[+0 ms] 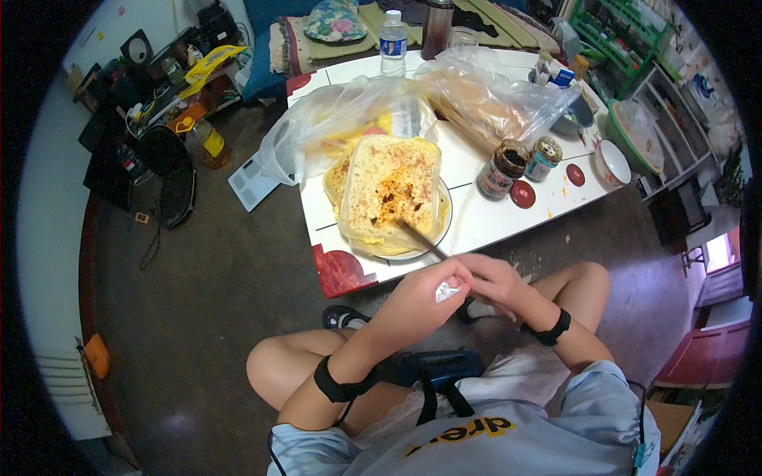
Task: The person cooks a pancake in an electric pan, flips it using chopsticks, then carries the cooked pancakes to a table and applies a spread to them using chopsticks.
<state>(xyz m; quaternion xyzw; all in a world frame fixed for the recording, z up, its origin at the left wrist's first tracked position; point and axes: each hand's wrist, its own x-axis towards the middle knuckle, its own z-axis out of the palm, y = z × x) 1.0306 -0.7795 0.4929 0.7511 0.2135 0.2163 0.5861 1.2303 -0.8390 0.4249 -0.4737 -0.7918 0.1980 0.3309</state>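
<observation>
A stack of browned flatbreads [363, 178] lies on a white plate [447, 220] with a dark rim. Dark, oily chili sauce [396, 199] is spread over the middle of the top bread. What looks like a pair of chopsticks [424, 239] reaches from my right hand [497, 282] to the sauce, tips at its lower edge. My left hand [425, 297] is closed around a crumpled white tissue [446, 291] and touches my right hand. Right of the plate stand an uncapped sauce jar [499, 178] and a smaller opened jar [543, 160].
Two dark red lids [523, 194] [575, 175] and a white bowl [612, 162] sit on the white table [470, 223]. Clear plastic bags [345, 113] [500, 95], a water bottle [393, 47] and a dark tumbler [437, 30] are farther back. An oil bottle [208, 143] stands on the floor.
</observation>
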